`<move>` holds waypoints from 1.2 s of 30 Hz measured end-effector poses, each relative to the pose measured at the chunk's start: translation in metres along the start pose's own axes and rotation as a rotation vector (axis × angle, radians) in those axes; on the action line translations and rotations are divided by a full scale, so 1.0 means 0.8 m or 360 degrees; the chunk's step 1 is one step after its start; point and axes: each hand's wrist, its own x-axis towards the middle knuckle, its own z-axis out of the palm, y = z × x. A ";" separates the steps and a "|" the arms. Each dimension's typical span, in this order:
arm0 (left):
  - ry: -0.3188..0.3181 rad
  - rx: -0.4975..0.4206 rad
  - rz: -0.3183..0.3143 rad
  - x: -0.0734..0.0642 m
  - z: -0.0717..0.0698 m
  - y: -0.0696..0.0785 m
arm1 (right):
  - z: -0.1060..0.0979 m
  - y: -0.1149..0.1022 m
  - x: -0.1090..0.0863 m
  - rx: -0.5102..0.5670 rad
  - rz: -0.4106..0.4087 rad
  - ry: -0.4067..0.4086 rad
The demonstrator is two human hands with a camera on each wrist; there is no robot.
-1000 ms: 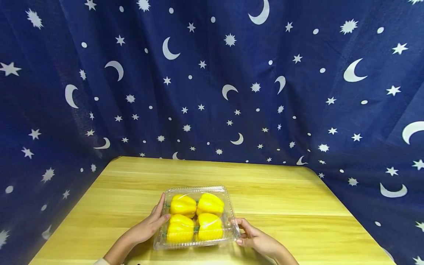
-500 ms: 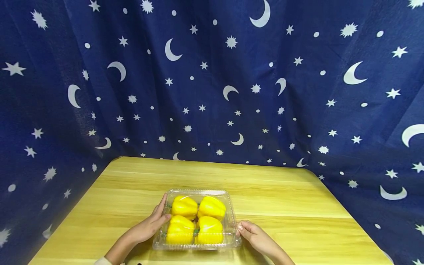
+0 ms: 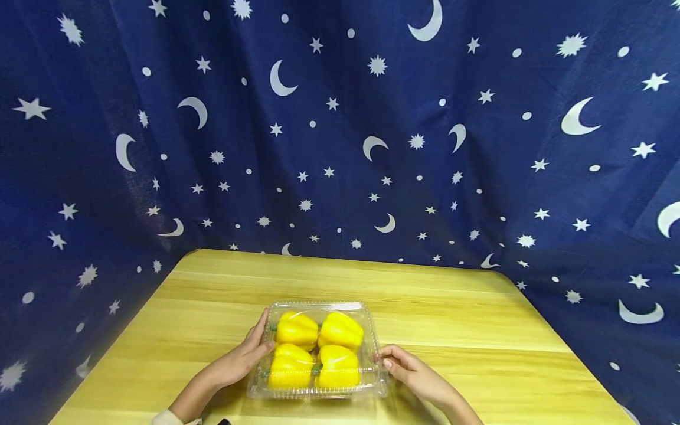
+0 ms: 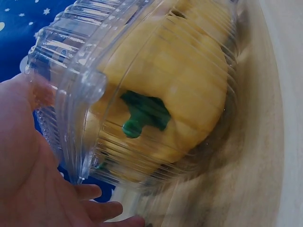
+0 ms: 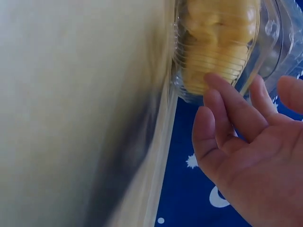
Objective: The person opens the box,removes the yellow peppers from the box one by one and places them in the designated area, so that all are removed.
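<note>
Currently the clear container (image 3: 369, 336) is lying between the left hand (image 3: 240, 361), resting spread along its left side, and the right hand (image 3: 411, 372), loosely parted, touching its right edge.

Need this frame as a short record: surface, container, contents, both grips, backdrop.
surface: yellow wood-grain table
container: clear plastic rectangular box, on table
contents: four yellow bell peppers, two by two
left grip: thumb over box top, fingers along left side
right grip: at box's right edge, exact contact unclear
backdrop: dark blue cloth, white moon-and-star print
</note>
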 end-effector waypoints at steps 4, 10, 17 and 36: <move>0.0010 0.0015 -0.0001 0.000 -0.001 0.001 | -0.004 -0.002 0.003 0.0009 0.0026 0.0011; 0.0030 0.0032 -0.0014 0.000 -0.002 0.001 | -0.008 -0.003 0.007 -0.0028 0.0053 0.0038; 0.0016 0.0027 -0.0023 -0.001 -0.002 0.000 | -0.013 -0.001 0.010 0.0132 0.0089 -0.0028; 0.0015 0.0040 -0.0045 -0.002 -0.003 0.002 | -0.020 0.011 0.035 0.0480 0.0017 -0.0132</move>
